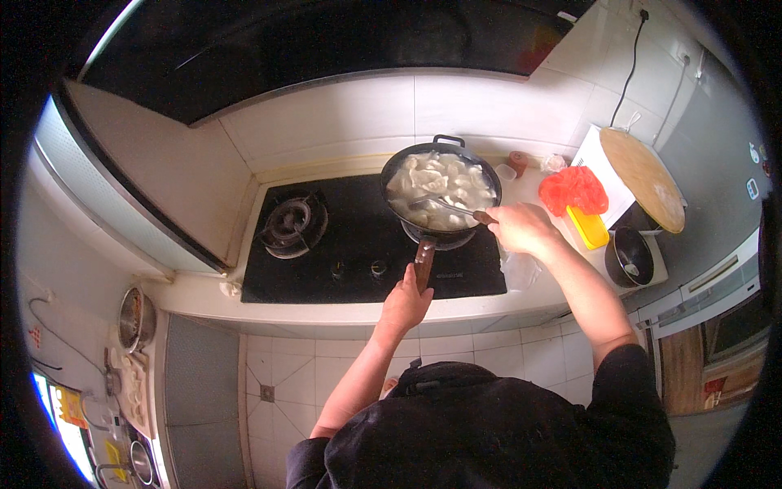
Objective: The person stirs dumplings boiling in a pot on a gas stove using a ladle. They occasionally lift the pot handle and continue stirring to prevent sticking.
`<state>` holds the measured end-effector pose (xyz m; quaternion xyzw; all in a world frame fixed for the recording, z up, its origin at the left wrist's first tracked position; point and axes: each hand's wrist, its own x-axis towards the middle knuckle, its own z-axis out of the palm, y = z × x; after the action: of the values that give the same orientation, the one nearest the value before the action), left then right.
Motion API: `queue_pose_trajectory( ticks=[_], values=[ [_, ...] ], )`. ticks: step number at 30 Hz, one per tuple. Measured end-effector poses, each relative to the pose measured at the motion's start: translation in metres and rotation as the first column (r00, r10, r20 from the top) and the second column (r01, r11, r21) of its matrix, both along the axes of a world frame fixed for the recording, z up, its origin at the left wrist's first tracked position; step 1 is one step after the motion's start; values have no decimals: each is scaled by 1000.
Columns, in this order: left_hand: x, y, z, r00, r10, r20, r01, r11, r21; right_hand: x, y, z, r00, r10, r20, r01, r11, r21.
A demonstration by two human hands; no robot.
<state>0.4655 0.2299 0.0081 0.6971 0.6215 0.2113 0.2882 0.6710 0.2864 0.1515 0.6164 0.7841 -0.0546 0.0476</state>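
Observation:
A black wok point(387, 211) sits over the right burner of the gas hob, full of pale dumplings point(431, 177) in cloudy liquid. My left hand point(405, 299) grips the wok's brown wooden handle point(425, 260), which points towards me. In my right hand point(522, 227), at the wok's right rim, is the wooden grip of a metal spatula or ladle point(455, 208). Its head dips among the dumplings on the near left side and is partly hidden by the liquid.
Left of the wok lies the free burner point(288, 225) on the black glass hob point(360, 226). To the right are a red plastic bag point(573, 189), a yellow box point(588, 227), a dark pot point(630, 257) and a leaning round wooden board point(644, 177). A range hood point(342, 36) hangs above.

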Motion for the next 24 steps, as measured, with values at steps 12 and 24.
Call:
queue_pose_trajectory(
  ticks=[12, 24],
  values=[
    [1, -1, 1, 1000, 12, -4, -12, 999, -36, 43, -36, -50, 786, -43, -617, 199, 962, 186],
    [0, -1, 4, 1000, 3, -11, -3, 999, -38, 44, -71, -123, -112, -329, -938, 305, 887, -347]
  ],
)
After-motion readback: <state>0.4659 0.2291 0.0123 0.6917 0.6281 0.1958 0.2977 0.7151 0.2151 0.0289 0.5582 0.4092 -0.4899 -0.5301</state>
